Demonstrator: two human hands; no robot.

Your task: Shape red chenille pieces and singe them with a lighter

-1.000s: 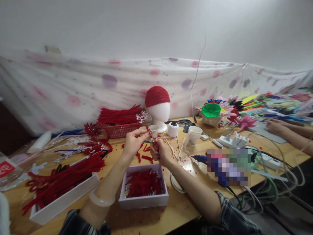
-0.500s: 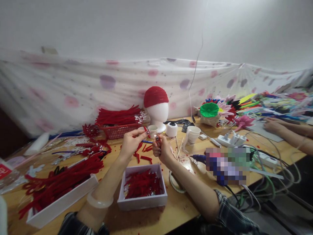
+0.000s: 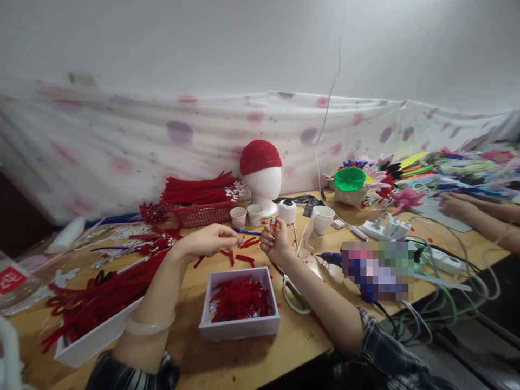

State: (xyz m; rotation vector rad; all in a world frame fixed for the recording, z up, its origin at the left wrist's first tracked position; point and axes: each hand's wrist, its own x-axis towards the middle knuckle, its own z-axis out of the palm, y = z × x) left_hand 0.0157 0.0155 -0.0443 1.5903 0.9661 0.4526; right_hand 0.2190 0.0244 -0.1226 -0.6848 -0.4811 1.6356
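Note:
My right hand is closed around a lighter, its metal top upward near the thumb. To its left, my left hand hovers over the table, fingers bent and fingertips close together. What it holds, if anything, I cannot make out. Short red fuzzy stem pieces lie scattered on the wood below and between the hands. Nearest me stands a white box, filled with red fuzzy pieces with shiny bits among them. A blue pen-like stick lies behind the fingers.
Behind are two paper cups, a foam head with a red cap, and a red basket of long stems. A white mug, power strips and cables occupy the right. Another person's hands work at far right.
My left hand has moved away from the lighter, lower and to the left, and the red piece no longer shows at its fingertips. My right hand keeps the lighter, now slightly farther right.

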